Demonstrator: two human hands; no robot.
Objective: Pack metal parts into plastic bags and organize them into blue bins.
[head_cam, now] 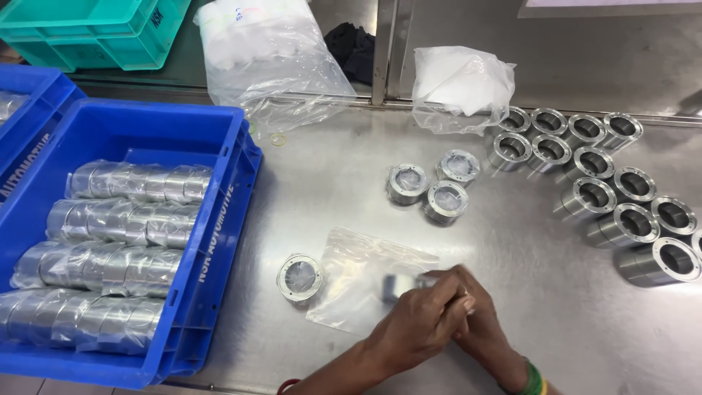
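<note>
Your left hand [417, 325] and right hand [475, 318] press together at six o'clock, pinching a blurred metal ring [401, 284] inside the clear bag [365, 274]. Judged heavy, rigid, slick; grip its outer wall.

Brushed steel worktable [351, 183] fills the view, scuffed, with soft overhead glare. A raised steel back ledge runs along its far edge, and a vertical metal post [383, 51] rises behind. Green surface strip at top left.
</note>
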